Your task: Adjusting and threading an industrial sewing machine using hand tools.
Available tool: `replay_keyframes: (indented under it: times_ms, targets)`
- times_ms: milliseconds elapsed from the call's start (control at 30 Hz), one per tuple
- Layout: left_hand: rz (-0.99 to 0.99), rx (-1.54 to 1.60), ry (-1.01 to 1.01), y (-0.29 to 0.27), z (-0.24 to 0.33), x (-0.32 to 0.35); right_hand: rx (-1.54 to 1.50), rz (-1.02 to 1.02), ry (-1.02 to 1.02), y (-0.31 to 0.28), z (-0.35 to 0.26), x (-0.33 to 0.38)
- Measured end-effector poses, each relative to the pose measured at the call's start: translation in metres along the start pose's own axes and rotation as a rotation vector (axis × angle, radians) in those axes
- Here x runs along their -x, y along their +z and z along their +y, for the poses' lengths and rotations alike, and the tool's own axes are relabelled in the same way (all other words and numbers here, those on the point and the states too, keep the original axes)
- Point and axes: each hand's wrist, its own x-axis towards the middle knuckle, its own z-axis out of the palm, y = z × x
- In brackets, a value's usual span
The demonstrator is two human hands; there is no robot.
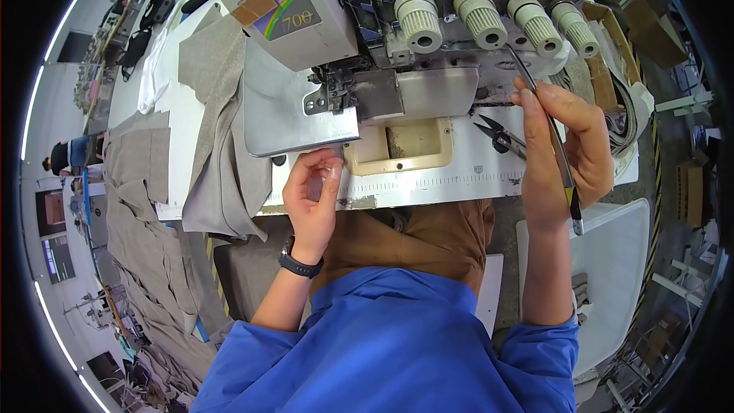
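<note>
The right hand [562, 149], right of centre, pinches long slim steel tweezers [547, 118] whose tips reach up toward the 4 ribbed cream tension knobs [493, 19] on the grey overlock sewing machine [367, 38]. The left hand [313, 191], at centre, has thumb and fingertips closed together; whether it holds thread I cannot tell.

A slip could likely jab the tweezers into the knobs or snag thread. Black thread snips [501, 136] lie just beside the right hand, leaving little room there. Grey fabric [218, 160] crowds the table edge at left.
</note>
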Motion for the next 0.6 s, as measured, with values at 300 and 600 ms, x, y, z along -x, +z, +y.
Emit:
replay_keyframes:
  times_ms: [300, 600]
  targets:
    - [0.022, -0.015, 0.038, 0.0007, -0.0017, -0.0017, -0.024, 0.024, -0.023, 0.0031, 0.0012, -0.0007]
    - [0.026, -0.002, 0.032, 0.0014, -0.0007, -0.0012, -0.070, 0.069, 0.024, 0.0012, 0.0003, -0.0020]
